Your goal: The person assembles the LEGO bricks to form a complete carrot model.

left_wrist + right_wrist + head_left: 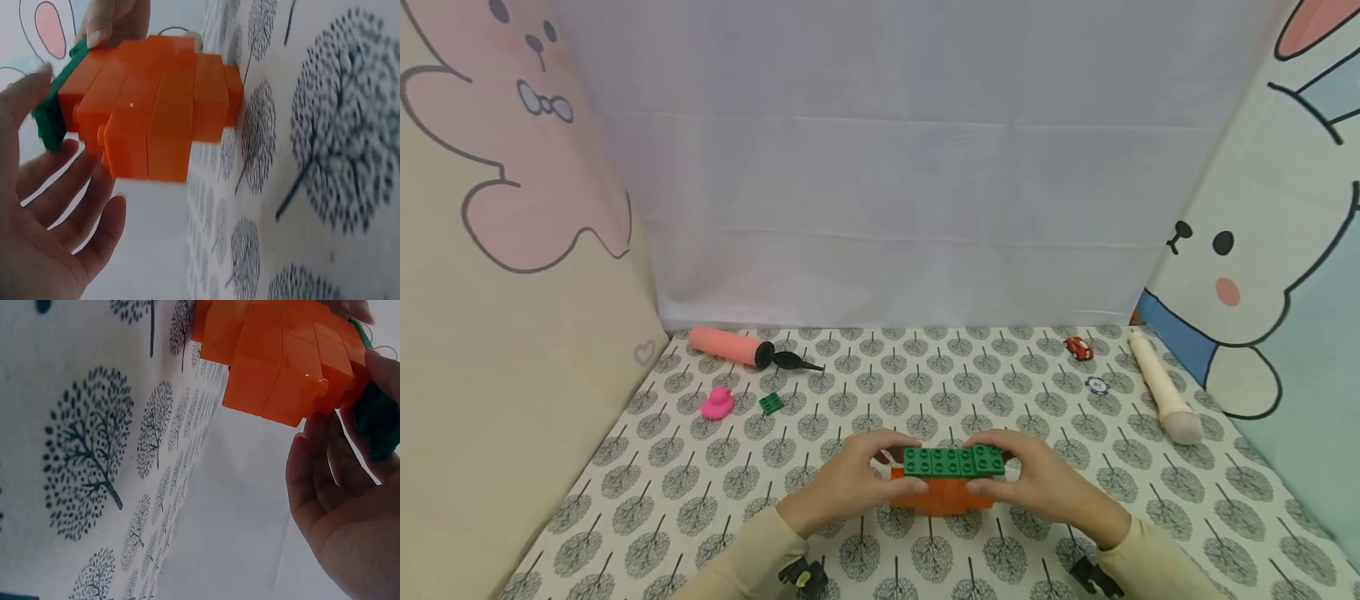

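Between my two hands is a model of toy building bricks, its stepped orange body (942,497) topped by a row of green bricks (951,462). My left hand (861,475) pinches the left end of that green row, thumb in front and fingers behind. At the other end, my right hand (1037,479) grips the green bricks the same way. In the left wrist view the orange bricks (150,106) widen in the middle and narrow toward the cloth; whether the base touches it I cannot tell. The right wrist view shows fingertips against the orange bricks (275,362).
A loose green brick (771,403) lies left of the hands, near a pink rubber duck (718,404) and a pink hand pump (730,347) with a black nozzle. On the right are a red toy car (1078,348), a poker chip (1097,385) and a cream-coloured stick with a rounded end (1163,387).
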Demonstrator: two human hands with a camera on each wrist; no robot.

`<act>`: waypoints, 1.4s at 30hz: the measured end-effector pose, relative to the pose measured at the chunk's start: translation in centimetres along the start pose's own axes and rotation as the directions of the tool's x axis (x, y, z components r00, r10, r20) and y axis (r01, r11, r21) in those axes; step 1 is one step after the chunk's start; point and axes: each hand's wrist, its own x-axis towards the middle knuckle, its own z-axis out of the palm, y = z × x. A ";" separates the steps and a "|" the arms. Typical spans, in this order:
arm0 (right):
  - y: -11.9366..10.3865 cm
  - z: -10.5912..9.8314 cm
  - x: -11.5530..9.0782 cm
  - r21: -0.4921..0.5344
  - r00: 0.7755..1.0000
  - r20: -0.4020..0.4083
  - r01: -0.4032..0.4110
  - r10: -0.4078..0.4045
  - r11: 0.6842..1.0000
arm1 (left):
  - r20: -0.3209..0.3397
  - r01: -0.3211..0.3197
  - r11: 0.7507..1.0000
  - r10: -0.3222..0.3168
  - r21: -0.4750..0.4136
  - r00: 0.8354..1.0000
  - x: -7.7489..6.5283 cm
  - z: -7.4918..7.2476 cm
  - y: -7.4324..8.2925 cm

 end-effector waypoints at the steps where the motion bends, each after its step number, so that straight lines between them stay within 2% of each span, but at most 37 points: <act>1: 0.1 0.0 0.0 0.003 1.000 -0.002 -0.004 0.004 1.000 | -0.003 0.007 1.000 -0.007 0.004 1.000 -0.1 -0.3 -0.1; 6: 0.3 0.0 -0.2 0.001 1.000 -0.001 -0.008 0.008 1.000 | -0.084 0.058 0.994 -0.050 0.088 0.995 -0.7 -2.9 -2.0; 8: 0.3 -0.1 -0.3 -0.004 1.000 0.000 -0.001 0.001 1.000 | -0.153 0.106 0.984 -0.084 0.144 0.985 -0.8 -4.3 -3.5; 10: 0.3 -0.2 -0.3 -0.002 1.000 0.000 0.010 -0.010 1.000 | -0.221 0.175 0.968 -0.134 0.178 0.966 -0.9 -5.9 -5.1; 13: 0.3 -0.2 -0.3 0.008 1.000 0.005 0.019 -0.019 1.000 | -0.315 0.299 0.926 -0.219 0.232 0.923 -1.2 -8.4 -7.5; 16: 0.4 -0.2 -0.3 0.015 1.000 0.011 0.021 -0.021 1.000 | -0.361 0.413 0.866 -0.303 0.282 0.882 -1.7 -10.4 -9.4; 20: 0.4 -0.2 -0.3 0.014 1.000 0.014 0.009 -0.009 1.000 | -0.376 0.532 0.781 -0.409 0.326 0.831 -2.1 -11.9 -10.9; 23: 0.4 -0.2 -0.4 0.017 1.000 0.015 0.002 -0.003 1.000 | -0.372 0.577 0.750 -0.460 0.323 0.806 -2.1 -12.3 -11.6; 29: 0.5 -0.3 -0.3 0.012 1.000 0.008 0.006 -0.006 1.000 | -0.379 0.586 0.762 -0.474 0.276 0.795 -1.8 -12.6 -12.1; 35: 0.3 -0.4 -0.4 -0.005 1.000 0.005 0.004 -0.004 1.000 | -0.372 0.612 0.757 -0.514 0.227 0.773 -1.9 -12.6 -12.0; 37: 0.3 -0.4 -0.4 -0.007 1.000 0.005 0.003 -0.003 1.000 | -0.374 0.605 0.765 -0.507 0.221 0.777 -1.9 -12.5 -11.5; 39: 0.3 -0.4 -0.4 -0.013 1.000 0.005 -0.001 0.001 1.000 | -0.374 0.584 0.784 -0.488 0.209 0.789 -2.0 -12.1 -11.0; 42: 0.3 -0.4 -0.3 -0.017 1.000 0.007 -0.005 0.005 1.000 | -0.356 0.508 0.844 -0.428 0.171 0.831 -1.8 -11.1 -9.7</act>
